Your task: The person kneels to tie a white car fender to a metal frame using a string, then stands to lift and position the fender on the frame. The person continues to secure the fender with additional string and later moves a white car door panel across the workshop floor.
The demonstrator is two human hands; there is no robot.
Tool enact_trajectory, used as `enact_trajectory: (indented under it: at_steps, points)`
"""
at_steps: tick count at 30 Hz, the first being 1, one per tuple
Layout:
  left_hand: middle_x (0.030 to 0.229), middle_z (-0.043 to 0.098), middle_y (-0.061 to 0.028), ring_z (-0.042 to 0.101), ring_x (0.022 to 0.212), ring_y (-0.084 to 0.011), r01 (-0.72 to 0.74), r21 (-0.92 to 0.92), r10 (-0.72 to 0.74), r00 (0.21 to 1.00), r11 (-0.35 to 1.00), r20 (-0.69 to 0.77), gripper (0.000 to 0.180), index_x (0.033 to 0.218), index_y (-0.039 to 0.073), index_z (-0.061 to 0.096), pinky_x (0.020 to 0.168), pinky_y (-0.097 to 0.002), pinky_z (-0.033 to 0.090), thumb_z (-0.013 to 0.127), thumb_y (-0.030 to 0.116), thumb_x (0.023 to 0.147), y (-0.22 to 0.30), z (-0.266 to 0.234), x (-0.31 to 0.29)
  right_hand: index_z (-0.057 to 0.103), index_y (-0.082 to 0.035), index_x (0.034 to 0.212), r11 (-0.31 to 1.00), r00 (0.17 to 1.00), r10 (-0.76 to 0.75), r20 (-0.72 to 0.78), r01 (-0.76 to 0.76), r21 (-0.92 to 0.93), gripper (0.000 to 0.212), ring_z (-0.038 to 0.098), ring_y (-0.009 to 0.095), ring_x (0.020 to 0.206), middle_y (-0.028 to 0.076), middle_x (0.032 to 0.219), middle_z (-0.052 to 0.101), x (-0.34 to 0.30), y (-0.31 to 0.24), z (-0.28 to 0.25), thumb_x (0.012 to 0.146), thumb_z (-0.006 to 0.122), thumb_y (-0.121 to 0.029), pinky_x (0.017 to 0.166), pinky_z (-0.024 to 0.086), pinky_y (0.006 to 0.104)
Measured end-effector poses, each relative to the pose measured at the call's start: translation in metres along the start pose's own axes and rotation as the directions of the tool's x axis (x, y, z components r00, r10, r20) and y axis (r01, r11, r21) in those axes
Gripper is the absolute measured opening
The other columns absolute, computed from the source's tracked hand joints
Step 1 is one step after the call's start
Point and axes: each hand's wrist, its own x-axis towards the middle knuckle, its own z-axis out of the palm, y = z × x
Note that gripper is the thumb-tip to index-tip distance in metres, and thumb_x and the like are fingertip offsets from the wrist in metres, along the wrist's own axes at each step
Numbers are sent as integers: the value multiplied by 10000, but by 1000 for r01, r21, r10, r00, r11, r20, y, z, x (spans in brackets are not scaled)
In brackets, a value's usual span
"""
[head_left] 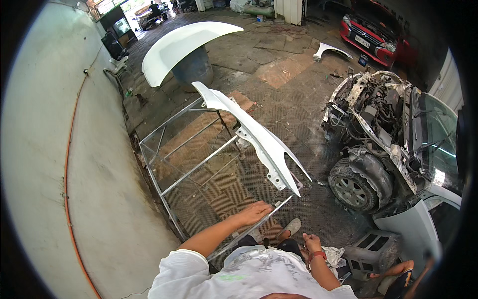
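A white car fender (256, 132) lies lengthwise across a silver metal frame stand (185, 180) in front of me. My left hand (255, 213) is at the frame's near bar, just short of the fender's near end. Its fingers curl down at the bar, and their tips are partly hidden. My right hand (312, 242) is held close to my body, right of my shoe, with its fingers closed. Whatever may be inside that hand cannot be made out. A red band circles the right wrist.
A white curved panel (186, 42) rests on a dark blue drum (194, 67). On the right stands a stripped car (373, 114) with its wheel exposed. Another person's arm (396, 269) shows at lower right. Farther back are another white fender (331, 51) and a red car (368, 37).
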Motion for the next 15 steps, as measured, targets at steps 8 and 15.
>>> enact_trajectory:
  at_steps: [8, 15]
  points:
    - [1022, 699, -153, 636, 1051, -370, -137, 120, 136, 991, 983, 13, 201, 1014, 96, 723, 938, -497, 524, 564, 218, 998, -18, -2, 8, 686, -21, 930, 988, 997, -72, 17, 69, 137, 272, 537, 115, 614, 36, 753, 649, -47, -43, 5, 998, 774, -269, 527, 423, 310]
    - [944, 648, -158, 582, 947, -371, -60, 46, 58, 998, 997, 40, 342, 969, 30, 650, 878, -484, 490, 494, 301, 1105, 1, -11, 8, 596, -84, 853, 988, 999, 44, -6, -43, 148, 348, 469, 121, 447, 3, 607, 542, -33, 13, -3, 1017, 736, -358, 409, 336, 296]
